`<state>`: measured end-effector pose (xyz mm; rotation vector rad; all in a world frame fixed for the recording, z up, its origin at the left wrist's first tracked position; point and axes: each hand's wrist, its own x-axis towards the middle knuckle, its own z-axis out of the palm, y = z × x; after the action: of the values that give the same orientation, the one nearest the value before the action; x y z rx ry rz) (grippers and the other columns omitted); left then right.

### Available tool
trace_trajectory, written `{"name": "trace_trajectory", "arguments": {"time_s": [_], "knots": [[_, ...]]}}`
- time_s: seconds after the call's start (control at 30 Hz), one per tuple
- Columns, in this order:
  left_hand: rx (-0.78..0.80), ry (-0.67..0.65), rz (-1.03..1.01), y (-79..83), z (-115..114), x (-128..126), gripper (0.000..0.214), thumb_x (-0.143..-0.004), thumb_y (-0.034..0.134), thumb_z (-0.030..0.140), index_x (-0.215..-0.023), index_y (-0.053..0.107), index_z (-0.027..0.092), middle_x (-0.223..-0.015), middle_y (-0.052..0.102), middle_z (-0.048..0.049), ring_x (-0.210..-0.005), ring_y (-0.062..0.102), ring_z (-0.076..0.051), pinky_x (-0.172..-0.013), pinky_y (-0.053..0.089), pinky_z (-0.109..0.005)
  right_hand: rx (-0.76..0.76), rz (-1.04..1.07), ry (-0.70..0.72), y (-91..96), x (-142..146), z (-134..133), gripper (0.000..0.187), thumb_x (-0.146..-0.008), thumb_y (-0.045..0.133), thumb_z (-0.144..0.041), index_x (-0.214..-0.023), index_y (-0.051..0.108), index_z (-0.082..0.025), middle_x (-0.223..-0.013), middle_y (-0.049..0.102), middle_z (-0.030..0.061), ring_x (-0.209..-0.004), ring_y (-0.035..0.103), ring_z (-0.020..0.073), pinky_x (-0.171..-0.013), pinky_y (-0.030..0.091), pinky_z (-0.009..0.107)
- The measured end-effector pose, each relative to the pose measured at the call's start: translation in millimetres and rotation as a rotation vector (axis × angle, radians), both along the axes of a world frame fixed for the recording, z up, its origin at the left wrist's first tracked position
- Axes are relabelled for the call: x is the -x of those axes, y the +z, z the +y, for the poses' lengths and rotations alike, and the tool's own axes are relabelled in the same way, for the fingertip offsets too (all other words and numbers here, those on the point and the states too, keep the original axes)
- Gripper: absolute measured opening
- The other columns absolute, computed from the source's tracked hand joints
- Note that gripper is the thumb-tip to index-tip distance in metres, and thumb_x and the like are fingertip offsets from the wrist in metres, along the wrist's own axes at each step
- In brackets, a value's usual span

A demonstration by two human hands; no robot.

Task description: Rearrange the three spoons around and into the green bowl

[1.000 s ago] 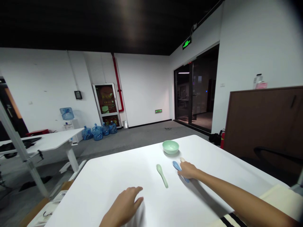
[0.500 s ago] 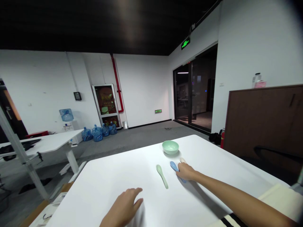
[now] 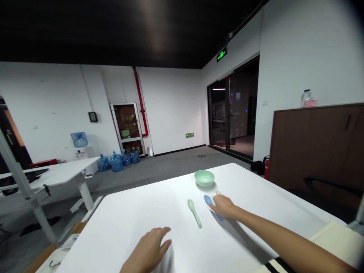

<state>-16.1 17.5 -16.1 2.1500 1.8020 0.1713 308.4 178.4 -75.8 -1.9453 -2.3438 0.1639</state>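
From the head camera, a white tabletop (image 3: 127,216) fills the lower half of the picture, and both of the person's arms reach out over it. The right hand (image 3: 224,206) lies on a blue spoon (image 3: 208,199). Its fingers bend down over the handle, so only the spoon's bowl on the left and a short end of the handle below the hand show. The spoon lies flat on the tabletop, and I cannot tell whether the fingers actually pinch it or only rest on it. Just past the knuckles the pale tip of a cream spoon (image 3: 218,193) peeks out, the rest hidden by the hand.

A green spoon (image 3: 195,213) lies just left of the blue one, apart from it, with its bowl pointing away from the person. Farther back, near the far edge, stands a small green bowl (image 3: 204,177), upright and touching none of the spoons.

The left hand (image 3: 150,248) rests palm down on the tabletop near the person, well apart from the spoons. Its fingers are loosely extended and lie close together – it holds nothing.

Beyond the tabletop there is grey carpet, a second white desk (image 3: 57,170) at the left, blue water bottles (image 3: 115,161) against the far wall and a brown cabinet (image 3: 318,144) at the right.
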Motion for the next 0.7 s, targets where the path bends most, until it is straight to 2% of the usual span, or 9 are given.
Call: {"name": "trace_trajectory", "arguments": {"time_s": [0.17, 0.27, 0.33, 0.43, 0.53, 0.7], "knots": [[-0.013, -0.012, -0.001, -0.2, -1, 1, 0.051, -0.088, 0.039, 0.055, -0.133, 0.052, 0.032, -0.131, 0.060, -0.0040, -0.119, 0.054, -0.025, -0.101, 0.040, -0.039, -0.069, 0.059, -0.046, 37.1, -8, -4, 0.048, -0.090, 0.038, -0.055, -0.092, 0.067, -0.015, -0.098, 0.069, 0.0157, -0.093, 0.064, 0.0278, -0.075, 0.042, 0.032], [-0.023, -0.023, -0.004, -0.4, 0, 1, 0.051, -0.088, 0.039, 0.054, -0.132, 0.052, 0.032, -0.130, 0.060, -0.0037, -0.119, 0.054, -0.025, -0.101, 0.040, -0.039, -0.131, 0.145, -0.049, 59.2, -16, -14, 0.049, -0.089, 0.040, -0.056, -0.110, 0.063, -0.018, -0.105, 0.069, 0.0137, -0.098, 0.063, 0.0278, -0.079, 0.042, 0.032], [-0.034, -0.025, -0.004, -0.4, 0, 1, 0.051, -0.088, 0.039, 0.054, -0.132, 0.053, 0.032, -0.131, 0.060, -0.0034, -0.119, 0.054, -0.025, -0.101, 0.040, -0.039, -0.180, 0.199, 0.022, 66.7, -22, -24, 0.053, -0.090, 0.039, -0.055, -0.125, 0.056, -0.019, -0.119, 0.064, 0.0136, -0.108, 0.060, 0.0276, -0.086, 0.041, 0.032], [-0.054, -0.015, 0.003, 1.0, 1, 2, 0.050, -0.089, 0.039, 0.053, -0.132, 0.053, 0.031, -0.133, 0.059, -0.0032, -0.122, 0.053, -0.024, -0.102, 0.040, -0.038, -0.225, 0.219, 0.109, 63.9, -32, -39, 0.063, -0.091, 0.037, -0.056, -0.142, 0.041, -0.020, -0.144, 0.046, 0.0135, -0.129, 0.045, 0.0286, -0.101, 0.036, 0.036], [-0.070, -0.001, 0.017, 4.0, 1, 3, 0.050, -0.089, 0.039, 0.051, -0.132, 0.053, 0.029, -0.136, 0.057, -0.0033, -0.124, 0.051, -0.024, -0.103, 0.039, -0.037, -0.236, 0.182, 0.114, 48.5, -39, -46, 0.068, -0.091, 0.036, -0.057, -0.147, 0.033, -0.020, -0.153, 0.031, 0.0130, -0.140, 0.030, 0.0297, -0.109, 0.029, 0.041], [-0.077, 0.029, 0.027, 7.6, 1, 6, 0.050, -0.090, 0.038, 0.051, -0.132, 0.053, 0.029, -0.136, 0.057, -0.0026, -0.125, 0.051, -0.024, -0.104, 0.038, -0.037, -0.247, 0.152, 0.132, 23.0, -46, -46, 0.064, -0.091, 0.036, -0.056, -0.144, 0.038, -0.019, -0.152, 0.034, 0.0139, -0.140, 0.030, 0.0297, -0.110, 0.028, 0.043]]}}
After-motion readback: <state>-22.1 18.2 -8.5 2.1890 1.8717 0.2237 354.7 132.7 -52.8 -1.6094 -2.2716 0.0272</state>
